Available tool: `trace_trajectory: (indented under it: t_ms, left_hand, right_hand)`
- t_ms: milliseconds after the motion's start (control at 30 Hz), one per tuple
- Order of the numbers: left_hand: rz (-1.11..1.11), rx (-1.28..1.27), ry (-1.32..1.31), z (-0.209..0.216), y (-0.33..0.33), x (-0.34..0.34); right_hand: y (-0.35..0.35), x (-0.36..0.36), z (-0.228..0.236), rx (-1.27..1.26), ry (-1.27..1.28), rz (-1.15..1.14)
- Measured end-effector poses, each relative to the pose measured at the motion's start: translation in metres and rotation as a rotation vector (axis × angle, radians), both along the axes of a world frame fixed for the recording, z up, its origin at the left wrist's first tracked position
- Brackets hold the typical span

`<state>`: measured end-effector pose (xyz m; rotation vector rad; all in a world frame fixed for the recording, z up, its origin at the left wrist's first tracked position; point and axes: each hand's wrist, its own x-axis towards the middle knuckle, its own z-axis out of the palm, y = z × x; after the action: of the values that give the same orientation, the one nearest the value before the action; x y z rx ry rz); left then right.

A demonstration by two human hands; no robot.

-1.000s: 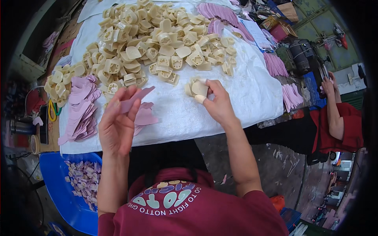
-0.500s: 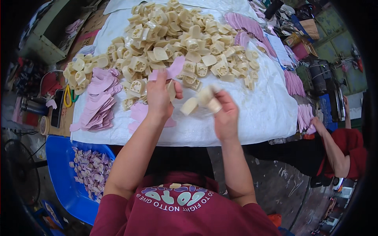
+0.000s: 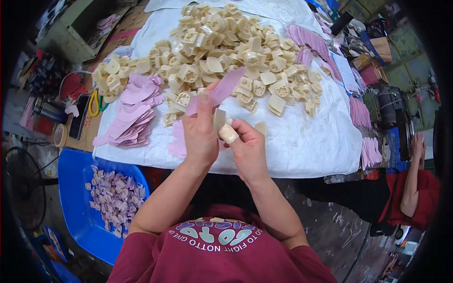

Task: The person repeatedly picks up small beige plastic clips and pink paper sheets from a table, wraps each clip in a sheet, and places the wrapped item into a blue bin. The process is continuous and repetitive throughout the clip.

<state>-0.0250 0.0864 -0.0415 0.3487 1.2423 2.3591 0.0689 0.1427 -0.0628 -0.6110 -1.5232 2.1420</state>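
Note:
My left hand (image 3: pixel 202 129) pinches a curved pink strip (image 3: pixel 222 92) between thumb and fingers. A cream plastic heel block (image 3: pixel 219 119) also sits in its grip, partly hidden. Against that block, the closed fingers of my right hand (image 3: pixel 250 146) meet the left. A cream patch covers the right thumb tip; I cannot tell whether it is tape or part of a piece. Beyond both hands rises a big pile of cream heel blocks (image 3: pixel 214 66). Stacked pink cut pieces (image 3: pixel 131 120) lie left of my left hand, and more pink pieces (image 3: pixel 177 144) lie beneath it.
White sheeting (image 3: pixel 302 151) covers the table. A blue tub (image 3: pixel 73 193) of small pink-and-cream pieces stands lower left. Scissors (image 3: pixel 94 104), a phone (image 3: pixel 79 118) and a tape roll (image 3: pixel 60 135) lie at left. Another person's arm (image 3: pixel 413 179) is at far right, by a machine (image 3: pixel 394 111).
My right hand has moved left to meet my left hand at the heel block. The left keeps the pink strip. The whole view has shifted slightly. The other person's hand has moved away from the pink strips.

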Motion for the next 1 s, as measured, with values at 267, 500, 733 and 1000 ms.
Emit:
trace_trajectory:
  t_ms: [267, 500, 733, 1000]
  left_hand:
    - [-0.083, 0.131, -0.214, 0.021, -0.058, -0.003]
    - [-0.081, 0.152, -0.331, 0.027, -0.071, -0.008]
    - [-0.212, 0.202, -0.322, 0.026, -0.085, 0.003]
    - [-0.268, 0.132, -0.213, 0.035, -0.088, 0.021]
  right_hand:
    - [-0.045, -0.006, 0.022, 0.354, 0.255, 0.047]
    - [-0.044, 0.0, 0.034, 0.674, 0.164, 0.093]
    - [-0.03, 0.002, 0.057, 1.141, 0.368, -0.132]
    - [-0.022, 0.01, 0.051, 1.157, 0.384, -0.119]
